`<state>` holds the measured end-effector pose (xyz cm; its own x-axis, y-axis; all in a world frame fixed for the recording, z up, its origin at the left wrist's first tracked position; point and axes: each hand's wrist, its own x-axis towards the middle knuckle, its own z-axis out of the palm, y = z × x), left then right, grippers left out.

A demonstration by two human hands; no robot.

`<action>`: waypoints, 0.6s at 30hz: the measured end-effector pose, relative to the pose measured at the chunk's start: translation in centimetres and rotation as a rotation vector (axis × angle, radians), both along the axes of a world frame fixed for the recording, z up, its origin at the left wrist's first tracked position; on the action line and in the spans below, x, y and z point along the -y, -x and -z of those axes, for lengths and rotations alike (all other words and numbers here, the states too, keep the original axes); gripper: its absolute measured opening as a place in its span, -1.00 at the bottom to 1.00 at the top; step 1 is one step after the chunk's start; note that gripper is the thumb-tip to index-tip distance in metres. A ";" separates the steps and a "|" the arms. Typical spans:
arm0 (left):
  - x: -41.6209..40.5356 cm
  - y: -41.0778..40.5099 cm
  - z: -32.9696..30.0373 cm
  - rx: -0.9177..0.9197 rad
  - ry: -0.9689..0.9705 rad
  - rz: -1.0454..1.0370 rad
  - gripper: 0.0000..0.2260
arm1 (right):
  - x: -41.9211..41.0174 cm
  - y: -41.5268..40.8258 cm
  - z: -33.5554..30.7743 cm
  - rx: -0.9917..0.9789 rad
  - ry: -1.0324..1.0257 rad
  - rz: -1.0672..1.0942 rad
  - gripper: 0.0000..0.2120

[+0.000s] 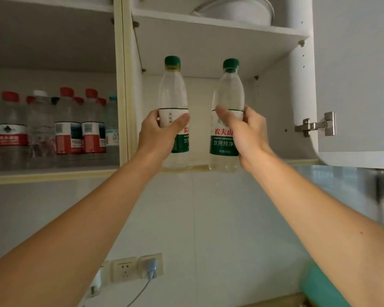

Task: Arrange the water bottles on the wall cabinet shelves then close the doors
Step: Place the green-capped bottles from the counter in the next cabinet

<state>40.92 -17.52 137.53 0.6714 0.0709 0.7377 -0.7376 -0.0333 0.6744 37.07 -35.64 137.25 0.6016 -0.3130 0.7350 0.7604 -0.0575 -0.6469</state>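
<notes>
low on the tiled wall, nearest the camera, a wall socket sits beside a second one with a blue plug in it, its cable trailing down. a teal object shows blurred at the bottom right; what it is cannot be told. above these, two bare forearms reach up toward the cabinet. the left hand wraps its fingers and thumb round the label of the left green-capped bottle, which stands upright. the right hand grips the right green-capped bottle the same way, thumb across the front of the label; this bottle leans slightly left. both bottles are held at the front edge of the lower shelf in the right compartment, their bases about level with that edge, near each other but apart. whether they rest on it cannot be told. the cabinet door stands open at right, its metal hinge showing. further back in the left compartment stands a crowded row of red-capped bottles. on the upper shelf rests a white bowl.
</notes>
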 end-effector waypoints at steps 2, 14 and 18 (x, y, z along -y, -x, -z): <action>0.2 -1.2 0.0 -0.023 0.013 -0.012 -0.70 | 0.3 -0.6 -0.4 0.028 0.012 -0.020 -0.62; 0.9 -6.3 -1.8 -0.189 -0.222 -0.167 -0.61 | 1.4 -7.0 -2.2 -0.138 0.181 -0.062 -0.68; 1.5 -7.3 -2.4 -0.238 -0.266 -0.194 -0.62 | 1.6 -9.2 -2.7 -0.245 0.215 -0.042 -0.61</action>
<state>48.23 -19.07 139.96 0.8187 0.0406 0.5728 -0.5247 -0.3523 0.7750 46.32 -37.26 139.96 0.7777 -0.1379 0.6134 0.5883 -0.1844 -0.7873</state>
